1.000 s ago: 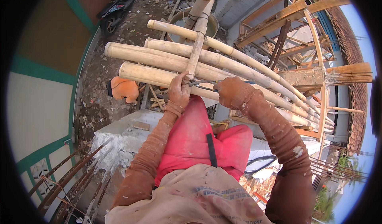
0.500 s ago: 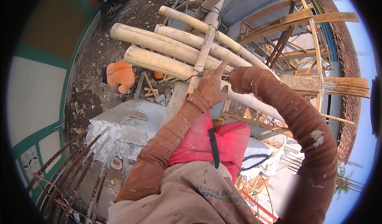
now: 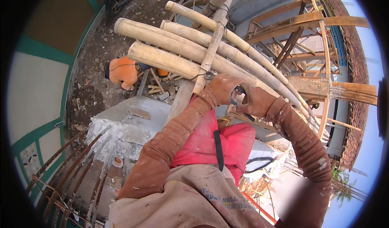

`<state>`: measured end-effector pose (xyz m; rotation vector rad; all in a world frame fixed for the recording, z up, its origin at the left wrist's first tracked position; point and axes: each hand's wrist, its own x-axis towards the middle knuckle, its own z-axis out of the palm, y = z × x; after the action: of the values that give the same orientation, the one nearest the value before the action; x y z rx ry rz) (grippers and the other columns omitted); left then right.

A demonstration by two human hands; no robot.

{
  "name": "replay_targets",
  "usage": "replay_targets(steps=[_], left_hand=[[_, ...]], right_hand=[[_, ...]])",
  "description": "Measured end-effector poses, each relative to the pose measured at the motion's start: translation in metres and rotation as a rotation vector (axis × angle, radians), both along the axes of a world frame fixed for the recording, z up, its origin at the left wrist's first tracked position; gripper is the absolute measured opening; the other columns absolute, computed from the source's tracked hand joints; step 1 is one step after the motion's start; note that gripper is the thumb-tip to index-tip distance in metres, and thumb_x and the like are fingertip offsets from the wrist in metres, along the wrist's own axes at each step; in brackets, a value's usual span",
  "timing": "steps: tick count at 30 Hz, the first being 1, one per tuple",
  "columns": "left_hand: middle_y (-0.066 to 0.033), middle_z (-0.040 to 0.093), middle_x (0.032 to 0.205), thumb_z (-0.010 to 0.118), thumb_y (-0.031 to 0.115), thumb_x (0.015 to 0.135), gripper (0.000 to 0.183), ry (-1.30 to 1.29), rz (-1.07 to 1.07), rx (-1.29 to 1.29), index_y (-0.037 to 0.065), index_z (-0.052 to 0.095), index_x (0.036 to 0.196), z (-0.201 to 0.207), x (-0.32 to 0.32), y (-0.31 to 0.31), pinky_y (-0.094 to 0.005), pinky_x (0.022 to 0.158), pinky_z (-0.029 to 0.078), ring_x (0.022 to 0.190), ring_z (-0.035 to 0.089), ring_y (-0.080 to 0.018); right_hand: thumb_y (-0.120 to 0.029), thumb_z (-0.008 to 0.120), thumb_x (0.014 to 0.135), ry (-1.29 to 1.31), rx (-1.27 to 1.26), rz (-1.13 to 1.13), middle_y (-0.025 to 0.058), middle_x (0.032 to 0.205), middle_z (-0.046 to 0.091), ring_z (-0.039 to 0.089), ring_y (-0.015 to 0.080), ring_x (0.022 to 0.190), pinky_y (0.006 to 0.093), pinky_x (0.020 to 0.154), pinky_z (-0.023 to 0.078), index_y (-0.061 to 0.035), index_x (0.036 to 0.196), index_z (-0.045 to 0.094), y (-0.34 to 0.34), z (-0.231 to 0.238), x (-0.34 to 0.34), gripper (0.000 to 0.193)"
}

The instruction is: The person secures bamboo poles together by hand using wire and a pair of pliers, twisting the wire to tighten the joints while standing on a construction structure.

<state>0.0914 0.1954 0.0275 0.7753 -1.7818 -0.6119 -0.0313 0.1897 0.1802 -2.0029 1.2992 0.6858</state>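
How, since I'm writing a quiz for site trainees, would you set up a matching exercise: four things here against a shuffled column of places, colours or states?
Column one:
1. bamboo poles
2. dark tool
3. trousers
4. rusty bars

Column two:
A. pinkish red
B. lower left of the picture
C. at the left hand and right hand
D. crossed by a wooden strip

Pairs: 1-D, 2-C, 3-A, 4-B

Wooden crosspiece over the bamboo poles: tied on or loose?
Tied: dark wire crosses the crosspiece at the thin bamboo pole. How tight, I cannot tell.

Head-worn fisheye, looking down, hands (image 3: 225, 89) near
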Motion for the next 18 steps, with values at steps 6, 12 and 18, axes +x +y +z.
replay_targets(steps=[6,12,18], left_hand=[[-0.0091,0.062,0.077,0.064,0.02,0.065,0.028,0.15,0.057,-0.108,0.008,0.061,0.091,-0.006,-0.001,0.003,-0.0373,0.066,0.047,0.072,0.06,-0.0273],[-0.0053,0.053,0.067,0.06,0.019,0.067,0.017,0.055,0.01,-0.149,0.011,0.058,0.083,-0.016,0.006,0.017,-0.0367,0.064,0.043,0.068,0.057,-0.0244],[-0.0064,0.053,0.077,0.054,0.011,0.074,0.02,-0.049,0.083,-0.07,0.01,0.059,0.093,-0.017,0.008,0.045,-0.0403,0.091,0.043,0.082,0.055,-0.0237]], right_hand=[[-0.033,0.056,0.09,-0.34,0.828,-1.058,0.0133,0.093,0.063,0.065,0.022,0.073,0.037,0.061,0.056,-0.0074,0.108,0.047,0.001,-0.005,0.005,0.032],[-0.008,0.047,0.088,-0.523,0.749,-1.237,0.0042,0.071,0.046,0.048,0.0136,0.051,0.0295,0.038,0.041,-0.01,0.091,0.037,0.043,-0.035,0.014,0.011],[-0.006,0.04,0.088,-0.432,0.467,-1.135,0.0034,0.067,0.045,0.043,0.0125,0.045,0.0271,0.037,0.037,-0.0093,0.093,0.038,0.075,-0.056,0.027,0.006]])
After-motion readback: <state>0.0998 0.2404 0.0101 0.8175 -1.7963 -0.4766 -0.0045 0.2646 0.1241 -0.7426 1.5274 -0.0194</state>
